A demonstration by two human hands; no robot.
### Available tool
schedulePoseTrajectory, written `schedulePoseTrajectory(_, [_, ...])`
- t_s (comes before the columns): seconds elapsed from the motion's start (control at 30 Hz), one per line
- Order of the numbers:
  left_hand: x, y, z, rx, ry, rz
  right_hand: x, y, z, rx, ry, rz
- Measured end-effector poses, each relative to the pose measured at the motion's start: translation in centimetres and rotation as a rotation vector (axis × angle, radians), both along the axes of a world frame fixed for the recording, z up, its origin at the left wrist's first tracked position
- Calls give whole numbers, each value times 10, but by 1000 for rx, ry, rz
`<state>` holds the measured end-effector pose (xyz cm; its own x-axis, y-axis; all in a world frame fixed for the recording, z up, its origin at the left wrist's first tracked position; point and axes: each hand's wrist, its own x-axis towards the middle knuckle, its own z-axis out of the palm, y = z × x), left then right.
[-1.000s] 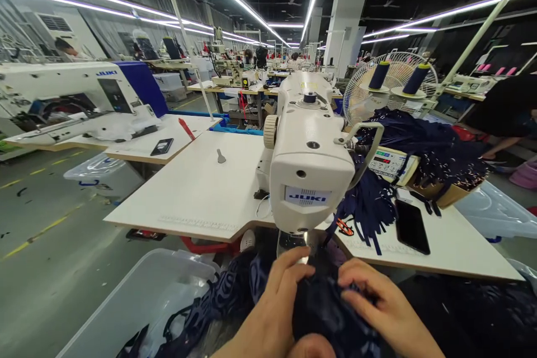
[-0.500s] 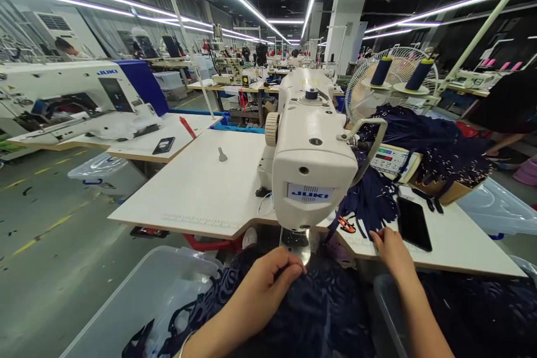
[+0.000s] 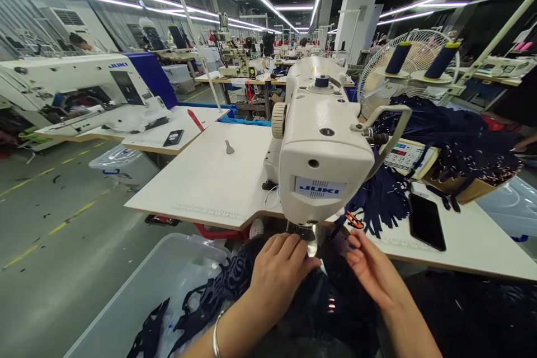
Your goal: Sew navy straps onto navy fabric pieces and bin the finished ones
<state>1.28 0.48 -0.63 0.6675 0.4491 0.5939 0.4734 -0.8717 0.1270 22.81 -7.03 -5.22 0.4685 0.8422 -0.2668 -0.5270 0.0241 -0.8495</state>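
Note:
My left hand (image 3: 279, 271) is closed on dark navy fabric (image 3: 310, 302) just under the head of the white JUKI sewing machine (image 3: 323, 151). Its fingertips touch the area by the needle and a shiny metal plate (image 3: 312, 241). Beside the thumb a small white piece (image 3: 323, 267) sticks out. My right hand (image 3: 373, 268) hovers right of the needle area, its fingers loosely bent and apart, with nothing visible in them. Just above those fingertips lie orange-and-black thread snips (image 3: 354, 220), by a bundle of navy strips (image 3: 384, 204). The needle itself is hidden.
On the right of the table lie a black phone (image 3: 427, 222) and a control panel (image 3: 405, 155), with heaped navy straps (image 3: 465, 140) behind. A clear plastic bin (image 3: 138, 285) stands at lower left. A grey metal piece (image 3: 229, 147) rests on the left tabletop.
My right hand has left the ends of the navy strips and come left toward the needle area. My left hand has turned knuckles up and moved closer under the machine head. The view has shifted slightly.

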Motion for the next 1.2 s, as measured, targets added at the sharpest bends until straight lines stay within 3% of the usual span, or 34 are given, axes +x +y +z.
schedulePoseTrajectory(0.07, [-1,-4,2,-9,16,16,-23,5,7,-24,143,160])
schedulePoseTrajectory(0.13, [-4,-7,2,-47,22,10,-35,8,15,-21,121,262])
schedulePoseTrajectory(0.37, [-19,-6,0,-202,-23,-144,-28,20,28,-27,-465,416])
schedulePoseTrajectory(0.57, [-27,5,-3,-407,-151,-256,-21,28,25,-81,-711,453])
schedulePoseTrajectory(0.7, [-29,9,-3,-457,-156,-309,-24,31,18,-70,-725,463])
schedulePoseTrajectory(0.87, [-27,12,4,-357,-14,-342,-30,34,12,-75,-707,452])
schedulePoseTrajectory(1.03, [-26,16,7,-274,75,-362,-32,32,21,-56,-625,420])
schedulePoseTrajectory(1.2, [-27,17,4,-306,30,-369,-20,25,28,-52,-546,539])
